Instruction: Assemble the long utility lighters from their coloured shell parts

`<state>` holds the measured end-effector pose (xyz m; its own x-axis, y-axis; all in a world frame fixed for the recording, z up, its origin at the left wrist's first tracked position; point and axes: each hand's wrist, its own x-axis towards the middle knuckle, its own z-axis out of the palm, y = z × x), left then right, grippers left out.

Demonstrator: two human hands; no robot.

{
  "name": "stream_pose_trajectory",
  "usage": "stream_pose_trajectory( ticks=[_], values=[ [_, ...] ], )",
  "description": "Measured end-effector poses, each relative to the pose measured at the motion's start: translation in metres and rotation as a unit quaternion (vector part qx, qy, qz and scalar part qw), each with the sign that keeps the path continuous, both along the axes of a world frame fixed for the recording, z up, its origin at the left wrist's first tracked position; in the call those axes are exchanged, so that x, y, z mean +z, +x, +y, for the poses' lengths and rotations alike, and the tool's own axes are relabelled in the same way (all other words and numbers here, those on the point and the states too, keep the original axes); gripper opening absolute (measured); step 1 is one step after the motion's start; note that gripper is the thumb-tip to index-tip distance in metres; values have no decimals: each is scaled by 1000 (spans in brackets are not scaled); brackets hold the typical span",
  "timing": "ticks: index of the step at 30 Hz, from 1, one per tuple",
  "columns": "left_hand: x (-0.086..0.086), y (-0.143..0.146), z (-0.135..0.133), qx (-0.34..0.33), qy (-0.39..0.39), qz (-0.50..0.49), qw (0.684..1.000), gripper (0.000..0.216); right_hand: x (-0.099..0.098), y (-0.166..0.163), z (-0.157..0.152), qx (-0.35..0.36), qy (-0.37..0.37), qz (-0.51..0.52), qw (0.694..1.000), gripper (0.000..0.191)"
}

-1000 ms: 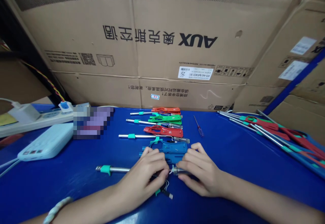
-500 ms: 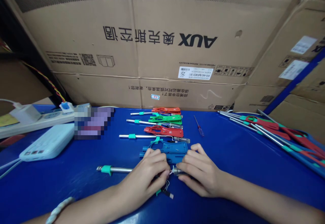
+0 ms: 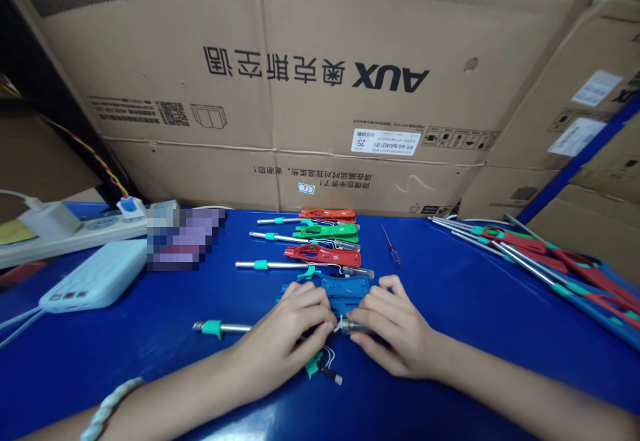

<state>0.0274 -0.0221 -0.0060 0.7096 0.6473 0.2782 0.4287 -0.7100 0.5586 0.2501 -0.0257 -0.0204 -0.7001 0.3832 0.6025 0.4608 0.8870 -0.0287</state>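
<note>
My left hand and my right hand meet at the near middle of the blue table, both pinched on a metal rod assembly with a teal collar and thin white wires hanging below. The rod's left end sticks out past my left hand. Just behind my fingers lies a blue plastic handle shell. Further back lie three finished tools in a row: a red one, a green one and an orange-red one.
A small screwdriver lies right of the row. A pile of rods with red handles fills the right side. A white power bank, a power strip and a blurred patch sit left. Cardboard boxes wall the back.
Both hands stayed on the rod assembly and shifted slightly away from me; the teal piece and wires under my left hand swung a little. The view tilted down slightly.
</note>
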Motion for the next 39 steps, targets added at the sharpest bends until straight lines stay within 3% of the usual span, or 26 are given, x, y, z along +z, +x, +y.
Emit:
stream_pose_trajectory(
  ticks=[5,7,11,18,26,33,39],
  values=[
    [17,-11,8,24,-1,-32,999,7,0,0,3,-28,-5,26,999,15],
    [26,-17,11,-13,0,-4,1000,2,0,1,4,-33,-8,28,999,15],
    [39,-26,14,-104,-5,101,989,17,-1,2,5,-35,-13,29,999,14],
    [31,-26,11,-130,48,197,971,22,-1,1,5,-31,-21,32,999,13],
    [29,-23,10,-138,39,200,969,10,-2,2,6,-31,-30,28,999,15],
    [29,-24,11,-137,23,199,970,12,-2,3,6,-24,-32,27,999,14],
    [37,-29,15,-125,21,195,973,13,-3,3,6,-31,-31,25,999,13]
  ],
)
